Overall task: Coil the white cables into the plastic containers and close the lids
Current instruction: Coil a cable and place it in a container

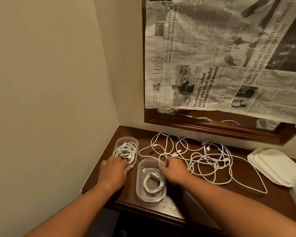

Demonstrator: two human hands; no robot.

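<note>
Nearest me on the dark wooden table [203,199] stands 1 clear container [139,185], lid off, with 1 coiled cable [152,183] on its floor. My right hand [175,171] sits at its far right corner, fingers curled, pinching a strand of the loose cables [210,159], which sprawl tangled to the right. My left hand [114,170] grips the near end of the left container [126,138], which holds more coiled cable. White lids [277,166] are stacked far right. Beyond, a newspaper [212,57] covers a framed mirror: "LEISURE", "The Devil Wears Prada 2", "Ziggy Stardust lives on".
</note>
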